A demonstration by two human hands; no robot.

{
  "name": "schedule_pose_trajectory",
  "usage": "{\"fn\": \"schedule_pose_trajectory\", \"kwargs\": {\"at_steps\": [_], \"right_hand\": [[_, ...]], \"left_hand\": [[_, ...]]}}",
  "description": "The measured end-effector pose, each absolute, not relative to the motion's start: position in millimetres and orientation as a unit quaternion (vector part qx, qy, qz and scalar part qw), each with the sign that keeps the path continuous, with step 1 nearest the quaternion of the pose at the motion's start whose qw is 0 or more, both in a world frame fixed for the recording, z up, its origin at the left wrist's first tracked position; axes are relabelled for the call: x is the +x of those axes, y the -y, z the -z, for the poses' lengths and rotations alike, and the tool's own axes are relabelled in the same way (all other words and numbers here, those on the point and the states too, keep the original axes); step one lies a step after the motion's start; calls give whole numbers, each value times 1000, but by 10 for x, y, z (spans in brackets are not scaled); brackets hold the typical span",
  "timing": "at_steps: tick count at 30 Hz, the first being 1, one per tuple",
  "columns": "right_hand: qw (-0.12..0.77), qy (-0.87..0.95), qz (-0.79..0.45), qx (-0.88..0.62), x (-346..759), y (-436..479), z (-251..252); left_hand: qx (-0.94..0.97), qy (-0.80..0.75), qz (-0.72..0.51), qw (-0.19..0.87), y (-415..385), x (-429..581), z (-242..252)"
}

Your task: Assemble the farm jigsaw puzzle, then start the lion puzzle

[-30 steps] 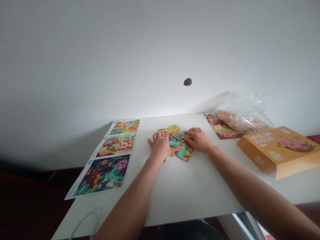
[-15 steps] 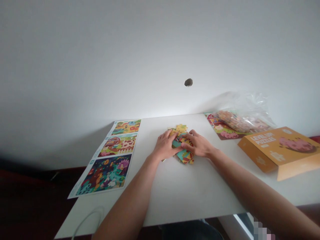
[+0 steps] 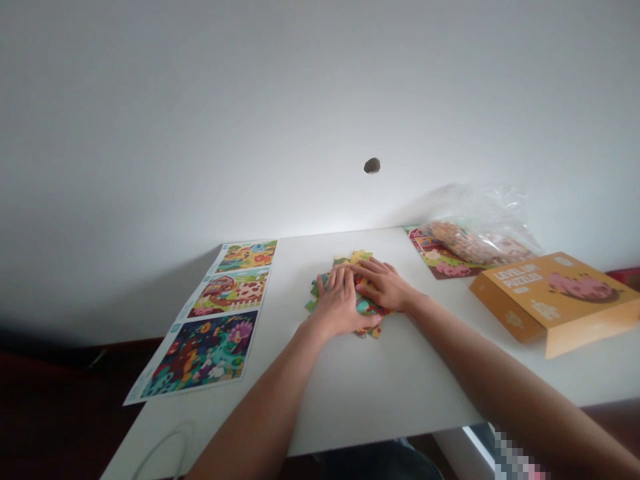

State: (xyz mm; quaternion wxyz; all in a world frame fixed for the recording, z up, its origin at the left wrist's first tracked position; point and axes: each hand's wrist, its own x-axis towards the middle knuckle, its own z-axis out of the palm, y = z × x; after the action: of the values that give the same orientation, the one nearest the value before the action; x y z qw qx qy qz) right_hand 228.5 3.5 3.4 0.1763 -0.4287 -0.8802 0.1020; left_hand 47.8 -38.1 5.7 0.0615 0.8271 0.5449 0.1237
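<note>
A loose heap of colourful jigsaw puzzle pieces lies on the white table, in front of me. Across its left and near part rests my left hand, fingers stretched out and thumb pointing right. My right hand lies over the right side of the heap with its fingers spread, their tips close to the left hand's fingers. Both palms face down on the pieces and hide many of them. Green and yellow pieces show at the left and far edges of the heap.
To the left lies a sheet with three printed pictures, its near corner over the table edge. At right stand an orange puzzle box and a clear plastic bag of pieces on a farm picture. A white cable curves at near left.
My left hand has moved right and flattened over the pieces; my right hand has shifted slightly left. More pieces now show spread out at the left of the heap.
</note>
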Motion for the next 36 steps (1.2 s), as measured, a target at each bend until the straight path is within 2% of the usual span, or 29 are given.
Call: {"fn": "schedule_pose_trajectory", "kwargs": {"at_steps": [5,10,13,19,23,30,36], "right_hand": [[169,863,-79,-469,2235,-22,-28],[167,828,-56,-532,2233,-14,-31],[167,815,-45,-553,2236,-27,-33],[162,811,-43,-561,2257,-45,-19],[139,825,-71,-543,2275,-40,-11],[185,817,-44,-544,2280,-45,-22],[201,815,-51,-541,2314,-60,-23]], "left_hand": [[818,-559,-121,61,276,336,-129],[766,-632,-117,-7,319,332,-188],[745,-660,-101,11,422,422,-159],[765,-635,-64,86,468,494,-92],[789,-600,-100,79,346,374,-98],[795,-569,-195,73,98,229,-28],[810,-569,-136,42,229,296,-47]]}}
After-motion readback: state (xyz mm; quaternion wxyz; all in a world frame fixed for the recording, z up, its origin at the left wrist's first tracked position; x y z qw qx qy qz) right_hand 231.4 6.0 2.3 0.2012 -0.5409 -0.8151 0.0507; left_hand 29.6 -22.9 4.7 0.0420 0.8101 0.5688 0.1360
